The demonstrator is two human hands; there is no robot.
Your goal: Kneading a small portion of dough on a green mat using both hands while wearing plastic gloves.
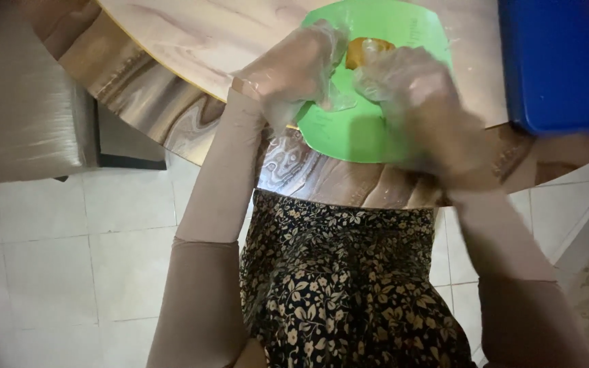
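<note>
Head view is given from above, looking down at two gloved hands over a green mat; the fingers of the left hand point(293, 65) are seen bent loosely, half closed, inside a thin clear plastic glove, and their tips are reaching toward a small orange-brown lump point(366, 50) on the mat; whether the lump is really pinched by them cannot be told, because the loose glove film covers the contact. The right hand point(420, 102) is also gloved and is blurred; its fingers are curled over the near side of the lump and seem to touch it, but how far they are open cannot be told. Only the upper part of the lump is shown, between the two hands; the rest is hidden behind the right fingers.

The green mat point(356, 133) is laid flat on a round table with a marbled wooden pattern point(192, 41); its far edge is cut off at the top of the frame. A blue flat object point(560, 61) is placed on the table just to the right of the mat, and it is cut off by the top and right borders, so its kind cannot be made out. Beige sleeves point(223, 184) are worn on both arms; a dark dress with a small flower print point(349, 286) is seen below the table edge; pale floor tiles point(69, 259) are visible on the left.
</note>
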